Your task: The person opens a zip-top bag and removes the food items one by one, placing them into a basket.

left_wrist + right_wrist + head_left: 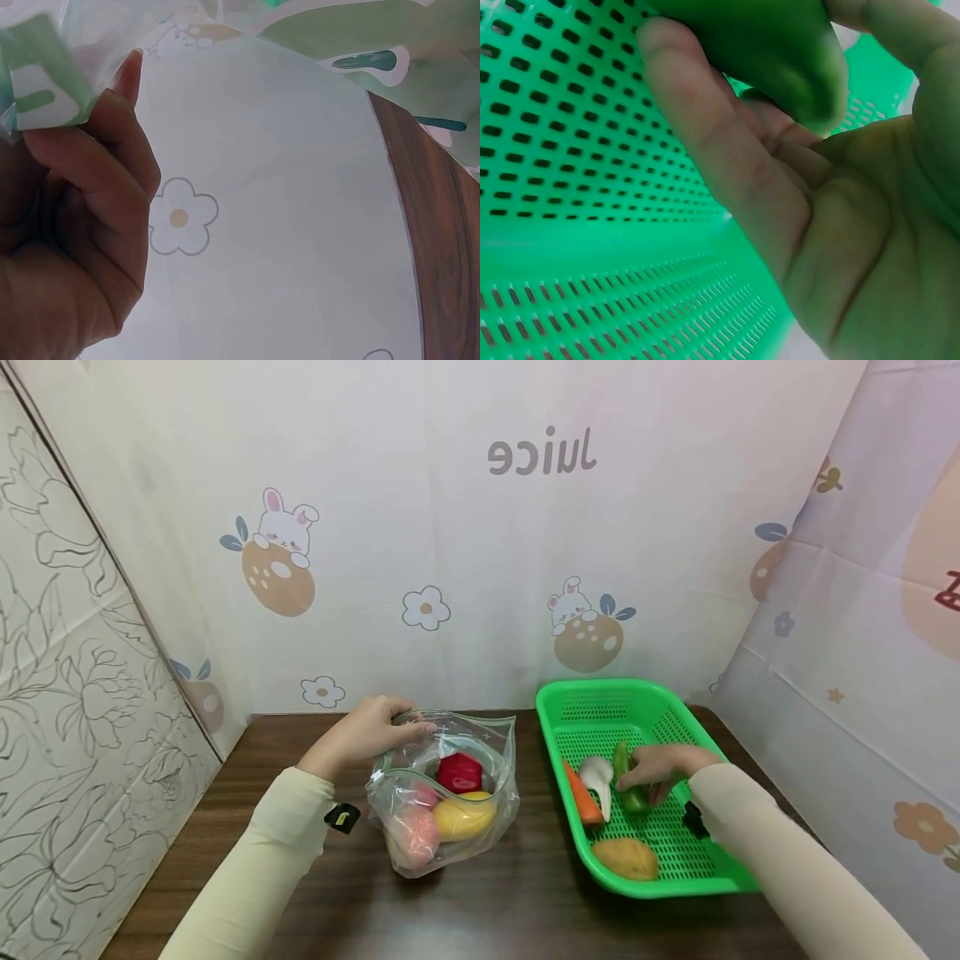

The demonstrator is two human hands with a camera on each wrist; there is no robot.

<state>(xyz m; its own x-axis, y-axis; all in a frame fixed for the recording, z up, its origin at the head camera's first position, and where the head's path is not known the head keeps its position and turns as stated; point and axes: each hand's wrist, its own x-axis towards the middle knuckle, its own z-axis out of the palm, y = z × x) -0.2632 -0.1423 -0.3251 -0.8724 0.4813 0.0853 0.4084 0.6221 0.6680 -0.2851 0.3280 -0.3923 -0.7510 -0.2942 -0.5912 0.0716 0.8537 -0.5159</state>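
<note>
My left hand (375, 729) pinches the rim of a clear zip bag (501, 777), whose mouth gapes. Inside it lie a red piece (460, 772), a yellow mango-like fruit (465, 817) and a pink peach-like fruit (415, 837). In the left wrist view, the curled fingers (112, 161) hold a printed corner of the bag (45, 75). Over the green basket (558, 752), my right hand (663, 768) grips a long green vegetable (636, 800). The right wrist view has the vegetable's blunt end (802, 82) between fingers and thumb; its exact kind is unclear.
An orange carrot (585, 797), a white mushroom-shaped piece (597, 774) and a tan potato (626, 858) lie in the basket, left of the right hand. Bag and basket stand apart on the dark wooden table (517, 893). A patterned curtain (480, 568) rises behind.
</note>
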